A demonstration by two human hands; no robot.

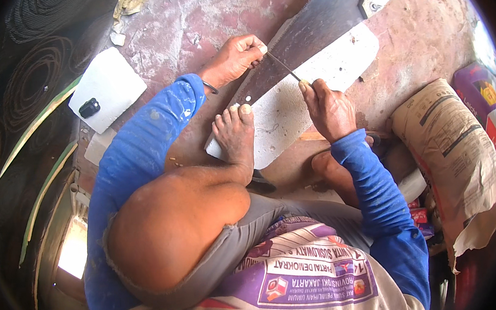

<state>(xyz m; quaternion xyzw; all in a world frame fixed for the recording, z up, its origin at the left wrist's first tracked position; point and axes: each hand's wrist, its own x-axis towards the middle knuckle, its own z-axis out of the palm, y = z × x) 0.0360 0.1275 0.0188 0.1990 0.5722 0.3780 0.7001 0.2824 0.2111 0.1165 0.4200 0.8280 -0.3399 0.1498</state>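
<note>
Diagonally | thin rod (282, 66) | far end: left hand (234, 58) | near end: right hand (332, 111)

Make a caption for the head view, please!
Left hand and right hand hold a thin dark rod over a saw.

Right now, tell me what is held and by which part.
A thin rod, held near its two ends: one in the left fingers, the other in the right fingers.

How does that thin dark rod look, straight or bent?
Straight: the rod runs in one unbent line between the left hand and the right hand.
</note>
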